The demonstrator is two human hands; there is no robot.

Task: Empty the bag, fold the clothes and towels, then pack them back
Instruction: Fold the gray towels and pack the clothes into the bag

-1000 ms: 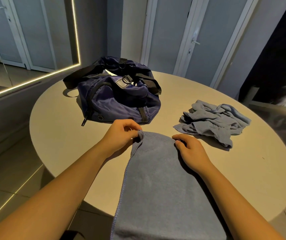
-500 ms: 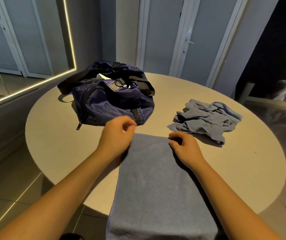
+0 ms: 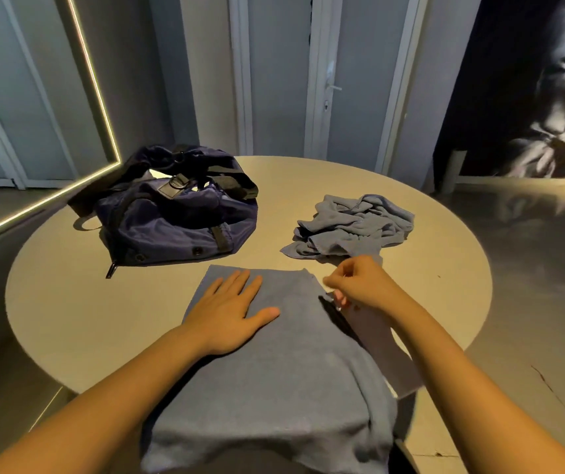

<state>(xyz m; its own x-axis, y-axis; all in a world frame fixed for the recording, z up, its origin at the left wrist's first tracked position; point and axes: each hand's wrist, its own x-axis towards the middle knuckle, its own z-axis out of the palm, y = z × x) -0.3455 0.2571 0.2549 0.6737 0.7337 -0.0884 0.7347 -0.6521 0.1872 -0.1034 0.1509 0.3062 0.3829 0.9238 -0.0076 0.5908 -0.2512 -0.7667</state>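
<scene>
Pressing the towel (image 3: 274, 371) before the bag (image 3: 178, 213), left hand (image 3: 229, 309) flat, right hand (image 3: 359, 289) pinching its edge, the person has barely begun folding.

2 bare forearms (image 3: 144, 381) reach forward. The left hand (image 3: 231, 309) lies palm down, fingers straight and spread. The right hand (image 3: 359, 285) has curled fingers, tips pointing down; its grip is unclear.

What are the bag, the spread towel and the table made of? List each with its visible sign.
Bag: thin woven synthetic, perhaps nylon; navy, slight sheen, slumps in soft creases.
Spread towel: napped cloth, likely microfibre or terry; matte grey-blue, fuzzy, drapes limply over the near edge.
Table: hard, smooth, matte beige top; laminate or painted wood cannot be told.
</scene>
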